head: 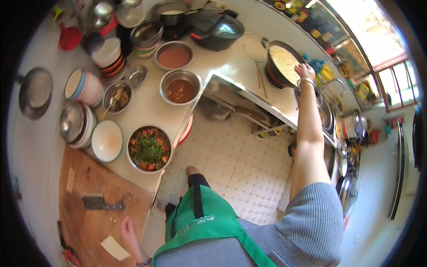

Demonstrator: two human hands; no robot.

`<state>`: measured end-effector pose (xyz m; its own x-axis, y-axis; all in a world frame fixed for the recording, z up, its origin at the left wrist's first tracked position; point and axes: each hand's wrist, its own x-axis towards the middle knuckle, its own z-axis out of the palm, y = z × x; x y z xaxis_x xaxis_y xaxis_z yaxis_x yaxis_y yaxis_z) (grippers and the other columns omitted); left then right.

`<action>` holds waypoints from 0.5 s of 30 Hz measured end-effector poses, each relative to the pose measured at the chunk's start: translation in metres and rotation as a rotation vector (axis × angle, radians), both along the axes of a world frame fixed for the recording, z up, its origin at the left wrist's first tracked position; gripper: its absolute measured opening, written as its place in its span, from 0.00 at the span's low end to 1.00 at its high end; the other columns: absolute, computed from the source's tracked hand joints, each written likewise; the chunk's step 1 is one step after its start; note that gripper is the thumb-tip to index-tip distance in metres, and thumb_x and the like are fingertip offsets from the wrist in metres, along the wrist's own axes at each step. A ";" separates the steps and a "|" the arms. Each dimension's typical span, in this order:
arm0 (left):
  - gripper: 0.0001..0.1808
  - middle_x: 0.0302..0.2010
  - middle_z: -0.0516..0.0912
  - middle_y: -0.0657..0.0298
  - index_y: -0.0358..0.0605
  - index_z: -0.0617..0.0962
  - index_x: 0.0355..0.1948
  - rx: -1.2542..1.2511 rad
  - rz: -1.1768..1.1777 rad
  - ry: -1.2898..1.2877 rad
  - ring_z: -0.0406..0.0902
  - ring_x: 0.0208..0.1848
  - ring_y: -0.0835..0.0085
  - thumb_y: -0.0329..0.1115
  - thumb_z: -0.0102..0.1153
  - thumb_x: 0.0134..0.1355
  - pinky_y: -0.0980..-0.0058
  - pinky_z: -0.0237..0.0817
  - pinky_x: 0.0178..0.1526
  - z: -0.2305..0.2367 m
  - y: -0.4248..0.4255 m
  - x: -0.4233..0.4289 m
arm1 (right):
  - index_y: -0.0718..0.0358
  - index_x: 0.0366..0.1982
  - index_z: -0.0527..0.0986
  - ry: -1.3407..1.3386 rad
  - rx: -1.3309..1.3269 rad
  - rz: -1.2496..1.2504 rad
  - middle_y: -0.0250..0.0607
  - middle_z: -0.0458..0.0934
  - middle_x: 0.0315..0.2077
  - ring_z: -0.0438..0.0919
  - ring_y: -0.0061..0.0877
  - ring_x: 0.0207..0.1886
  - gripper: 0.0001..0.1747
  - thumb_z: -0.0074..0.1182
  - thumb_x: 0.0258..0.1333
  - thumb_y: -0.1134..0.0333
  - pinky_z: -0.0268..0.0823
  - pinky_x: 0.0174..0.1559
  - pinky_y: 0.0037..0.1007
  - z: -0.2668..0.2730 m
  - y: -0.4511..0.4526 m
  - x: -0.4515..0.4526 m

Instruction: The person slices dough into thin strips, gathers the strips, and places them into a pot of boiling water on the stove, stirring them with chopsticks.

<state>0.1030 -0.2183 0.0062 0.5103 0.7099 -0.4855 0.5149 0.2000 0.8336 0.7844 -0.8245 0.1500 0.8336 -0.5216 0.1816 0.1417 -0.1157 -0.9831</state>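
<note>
My right arm reaches far out, with my right hand [305, 71] over the near rim of a black wok [274, 71]. Pale food [285, 63], possibly noodles, fills the wok. The fingers are curled, and whether they pinch something is too small to tell. My left hand [129, 232] hangs blurred above the edge of a wooden cutting board [76, 220], with nothing visible in it. On that board lie a cleaver [95, 202] and a flat pale slab [115, 248]. A steel bowl of chopped greens and red pieces [149, 149] stands beyond the board.
Steel bowls of reddish sauce [181, 90] and reddish liquid [174, 57] stand along the counter. A white bowl [107, 141] and stacked bowls [83, 86] line the wall. A long-handled skimmer [258, 63] lies left of the wok. A tiled floor [230, 160] separates the counter's arms.
</note>
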 end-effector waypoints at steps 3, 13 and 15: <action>0.13 0.40 0.79 0.64 0.40 0.77 0.46 0.122 -0.029 0.058 0.74 0.42 0.79 0.33 0.55 0.62 0.81 0.68 0.45 -0.010 -0.003 -0.009 | 0.72 0.48 0.70 0.131 0.059 0.250 0.37 0.74 0.24 0.70 0.18 0.22 0.16 0.49 0.60 0.71 0.64 0.24 0.20 -0.054 0.076 -0.053; 0.19 0.40 0.79 0.55 0.45 0.77 0.48 0.629 0.008 0.216 0.77 0.41 0.63 0.33 0.60 0.53 0.68 0.67 0.45 -0.023 0.009 -0.087 | 0.59 0.46 0.74 -0.271 -0.835 1.872 0.47 0.76 0.34 0.76 0.42 0.37 0.21 0.57 0.45 0.70 0.70 0.39 0.38 -0.133 0.488 -0.496; 0.25 0.48 0.75 0.54 0.47 0.74 0.52 0.796 0.045 0.333 0.72 0.49 0.59 0.35 0.63 0.50 0.63 0.62 0.51 -0.025 0.027 -0.133 | 0.59 0.50 0.71 -0.483 -0.938 1.724 0.46 0.74 0.38 0.73 0.42 0.41 0.26 0.58 0.44 0.69 0.68 0.42 0.40 -0.153 0.547 -0.531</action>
<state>-0.0301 -0.1911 -0.0187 0.3927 0.9185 0.0461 0.7630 -0.3533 0.5413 0.2536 -0.2772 -0.0028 0.0695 0.9799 0.1869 0.8227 0.0497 -0.5663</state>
